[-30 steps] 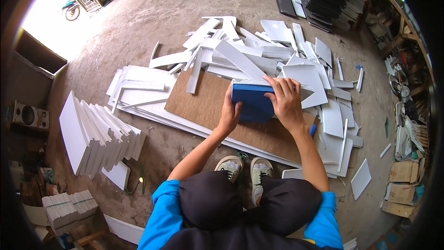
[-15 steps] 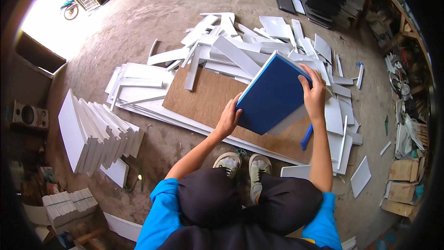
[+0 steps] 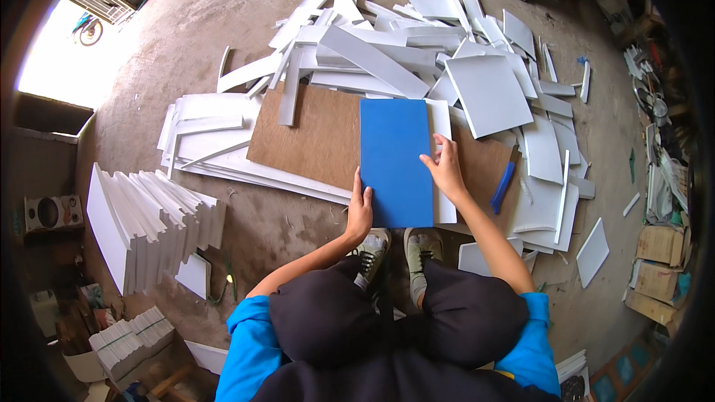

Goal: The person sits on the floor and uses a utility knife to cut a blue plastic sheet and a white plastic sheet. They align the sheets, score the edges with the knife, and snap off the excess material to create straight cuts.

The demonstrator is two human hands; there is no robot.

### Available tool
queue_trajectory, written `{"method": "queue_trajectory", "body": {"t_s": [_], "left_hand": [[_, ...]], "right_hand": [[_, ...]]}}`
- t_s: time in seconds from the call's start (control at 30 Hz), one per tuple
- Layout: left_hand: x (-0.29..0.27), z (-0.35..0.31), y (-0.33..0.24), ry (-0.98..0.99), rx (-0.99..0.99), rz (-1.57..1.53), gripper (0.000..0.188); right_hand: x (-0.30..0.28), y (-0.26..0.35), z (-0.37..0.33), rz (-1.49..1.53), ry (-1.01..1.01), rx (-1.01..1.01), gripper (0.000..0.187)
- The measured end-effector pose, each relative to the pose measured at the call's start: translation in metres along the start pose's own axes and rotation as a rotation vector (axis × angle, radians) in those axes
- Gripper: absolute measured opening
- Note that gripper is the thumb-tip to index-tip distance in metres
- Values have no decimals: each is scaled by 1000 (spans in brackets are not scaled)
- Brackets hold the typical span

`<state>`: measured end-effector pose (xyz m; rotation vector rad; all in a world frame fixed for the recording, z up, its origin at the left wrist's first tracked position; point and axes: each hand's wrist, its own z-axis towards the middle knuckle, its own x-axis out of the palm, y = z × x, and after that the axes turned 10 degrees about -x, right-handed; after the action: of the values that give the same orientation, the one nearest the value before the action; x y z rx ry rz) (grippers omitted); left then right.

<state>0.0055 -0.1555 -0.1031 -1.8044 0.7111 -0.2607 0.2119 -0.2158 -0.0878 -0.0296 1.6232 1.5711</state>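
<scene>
A flat blue rectangular panel [image 3: 396,164] lies over a brown wooden board [image 3: 305,134], its near end close to my shoes. Beneath it, a white foam sheet [image 3: 445,179] sticks out along the right side. My left hand [image 3: 360,210] grips the panel's lower left edge, thumb along its side. At the right edge my right hand [image 3: 447,170] has its fingers apart, the thumb touching the blue face and the other fingers over the white strip. A blue-handled tool like a utility knife [image 3: 503,187] rests on the board to the right.
A heap of white foam offcuts [image 3: 372,59] spreads beyond the board, with a larger white panel [image 3: 488,95] on its right part. Stacked white sheets [image 3: 149,223] stand at left. Cardboard boxes [image 3: 659,246] line the right side. A loose white piece [image 3: 593,253] lies on the floor.
The blue panel has come down from a tilted, raised hold onto the board and is now straight. My right hand has moved down and left, loosening its grip. The view has shifted.
</scene>
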Motion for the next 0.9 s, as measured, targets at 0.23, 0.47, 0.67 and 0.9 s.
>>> {"method": "queue_trajectory", "body": {"t_s": [0.23,0.47,0.67,0.9], "left_hand": [[9,12,1,-12,-89,-5,50],[21,47,-34,6,-211,19,49],[14,29,-16,-79,-175,102,49],[-19,34,10,-258,11,676,50]], "right_hand": [[12,-6,0,-142,24,-25,58],[8,-21,37,-147,-12,-25,58],[20,-13,18,-108,-2,-5,59],[19,-6,21,-105,5,16,67]]}}
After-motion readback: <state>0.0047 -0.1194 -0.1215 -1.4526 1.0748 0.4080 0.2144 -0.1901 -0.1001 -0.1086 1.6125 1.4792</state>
